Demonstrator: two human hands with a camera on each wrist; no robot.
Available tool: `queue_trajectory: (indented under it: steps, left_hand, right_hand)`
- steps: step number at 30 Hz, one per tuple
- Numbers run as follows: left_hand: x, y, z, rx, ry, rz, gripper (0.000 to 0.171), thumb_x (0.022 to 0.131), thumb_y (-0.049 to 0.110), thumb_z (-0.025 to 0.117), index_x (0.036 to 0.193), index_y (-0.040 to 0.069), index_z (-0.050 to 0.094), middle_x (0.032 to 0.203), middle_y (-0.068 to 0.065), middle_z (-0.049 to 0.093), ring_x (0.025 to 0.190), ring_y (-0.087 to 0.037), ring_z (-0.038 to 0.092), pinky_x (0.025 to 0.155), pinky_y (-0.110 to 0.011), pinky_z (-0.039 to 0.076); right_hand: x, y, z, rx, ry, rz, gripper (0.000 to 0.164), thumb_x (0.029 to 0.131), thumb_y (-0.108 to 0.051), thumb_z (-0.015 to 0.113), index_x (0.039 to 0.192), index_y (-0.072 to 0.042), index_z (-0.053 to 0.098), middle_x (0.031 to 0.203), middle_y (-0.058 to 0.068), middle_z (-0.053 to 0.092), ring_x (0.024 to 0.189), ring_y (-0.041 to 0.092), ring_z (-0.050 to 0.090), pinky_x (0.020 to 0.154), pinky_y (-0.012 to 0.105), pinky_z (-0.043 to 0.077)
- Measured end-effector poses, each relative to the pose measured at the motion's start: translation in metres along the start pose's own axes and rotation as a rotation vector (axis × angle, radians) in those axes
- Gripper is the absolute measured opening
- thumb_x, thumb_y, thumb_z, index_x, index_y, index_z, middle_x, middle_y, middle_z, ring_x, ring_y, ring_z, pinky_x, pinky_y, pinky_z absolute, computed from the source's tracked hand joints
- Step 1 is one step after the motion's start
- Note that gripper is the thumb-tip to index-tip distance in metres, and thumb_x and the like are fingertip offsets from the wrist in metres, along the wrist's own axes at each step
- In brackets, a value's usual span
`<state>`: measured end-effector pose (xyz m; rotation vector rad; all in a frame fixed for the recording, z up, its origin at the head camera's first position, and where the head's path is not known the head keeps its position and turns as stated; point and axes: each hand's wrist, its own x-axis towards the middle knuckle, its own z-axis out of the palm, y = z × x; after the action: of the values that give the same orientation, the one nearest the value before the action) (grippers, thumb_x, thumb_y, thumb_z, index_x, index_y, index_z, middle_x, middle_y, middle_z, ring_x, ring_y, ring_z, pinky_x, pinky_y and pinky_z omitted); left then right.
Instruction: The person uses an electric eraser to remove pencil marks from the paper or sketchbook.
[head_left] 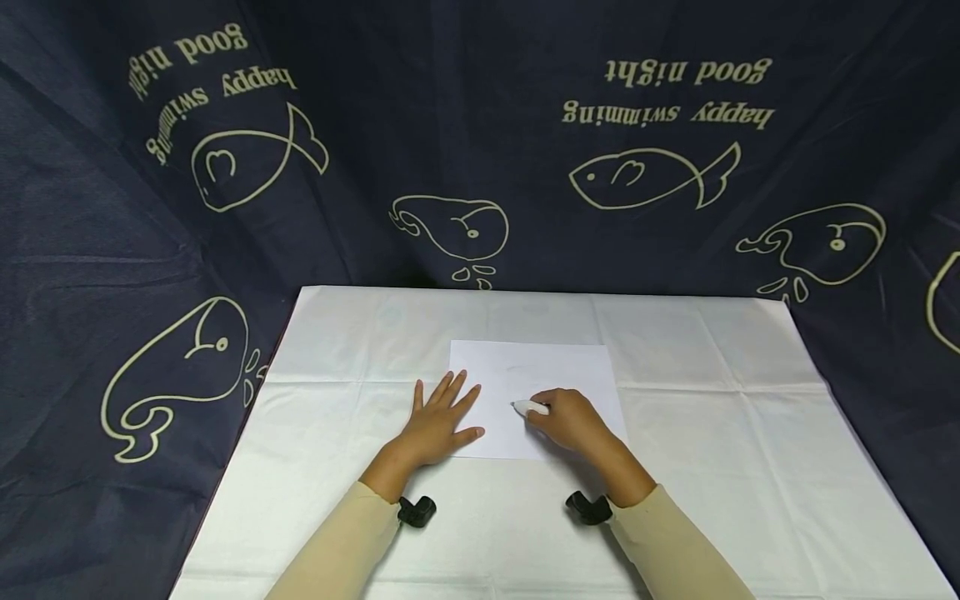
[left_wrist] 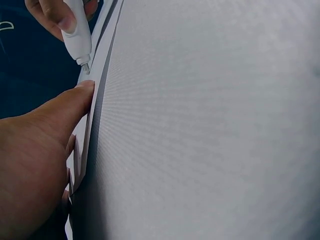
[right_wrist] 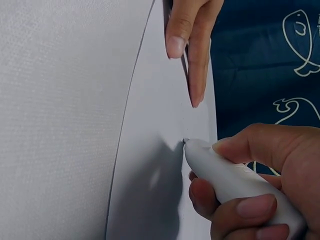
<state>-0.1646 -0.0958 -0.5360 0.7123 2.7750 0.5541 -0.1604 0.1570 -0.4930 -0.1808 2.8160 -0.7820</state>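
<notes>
A white sheet of paper (head_left: 555, 367) lies on the cloth-covered table. My left hand (head_left: 433, 429) rests on its left side, fingers spread and straight, thumb near the lower edge. In my right hand (head_left: 573, 421) I grip a thick white correction pen (right_wrist: 225, 175), thumb on one side and fingers curled round the other. Its narrow metal tip points left and meets the paper right of my left hand. From the left wrist, the correction pen (left_wrist: 77, 40) appears beyond my left thumb. Faint marks show on the upper middle of the sheet.
A creased white cloth (head_left: 697, 450) covers the table. Behind and to the left hangs dark blue fabric (head_left: 450, 100) printed with fish, whales and lettering. Each wrist wears a small black camera, such as the left one (head_left: 417, 512), beside a beige sleeve (head_left: 337, 542).
</notes>
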Motion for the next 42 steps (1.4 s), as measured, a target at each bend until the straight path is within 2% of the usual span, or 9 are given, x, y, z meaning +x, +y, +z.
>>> queue_trajectory:
  steps: [9,15,22,42]
  left_hand:
    - [0.0021,-0.0003,0.0004,0.017,-0.007,-0.005,0.073,0.101,0.056,0.05,0.161,0.022,0.028,0.172,-0.007,0.009,0.16,-0.03,0.004,0.12,-0.072,-0.004]
    - [0.0023,-0.0002,0.0005,0.028,-0.014,-0.008,0.073,0.101,0.057,0.05,0.162,0.023,0.027,0.172,-0.006,0.008,0.16,-0.029,0.004,0.12,-0.071,-0.004]
    - [0.0024,0.0,0.0002,0.028,-0.012,-0.008,0.073,0.101,0.057,0.05,0.162,0.023,0.027,0.172,-0.006,0.008,0.16,-0.029,0.004,0.12,-0.071,-0.004]
    - [0.0018,-0.001,0.001,0.021,-0.004,-0.001,0.072,0.101,0.056,0.05,0.161,0.022,0.028,0.172,-0.008,0.009,0.16,-0.031,0.004,0.12,-0.072,-0.004]
  right_hand:
    - [0.0009,0.0041,-0.0026,-0.02,0.022,-0.001,0.032,0.094,-0.024,0.068,0.115,-0.001,0.076,0.114,0.018,0.075,0.115,0.04,0.067,0.1,0.054,0.052]
    - [0.0014,0.0019,-0.0017,-0.021,0.0,-0.007,0.032,0.094,-0.024,0.068,0.116,-0.002,0.075,0.115,0.017,0.075,0.116,0.04,0.067,0.1,0.054,0.052]
    - [0.0005,-0.002,-0.0011,-0.007,0.003,0.016,0.033,0.093,-0.025,0.069,0.116,-0.002,0.075,0.117,0.017,0.075,0.118,0.04,0.067,0.101,0.054,0.051]
    - [0.0007,-0.0015,-0.001,-0.01,0.01,-0.003,0.031,0.093,-0.024,0.07,0.114,-0.002,0.076,0.114,0.017,0.076,0.115,0.039,0.068,0.099,0.053,0.052]
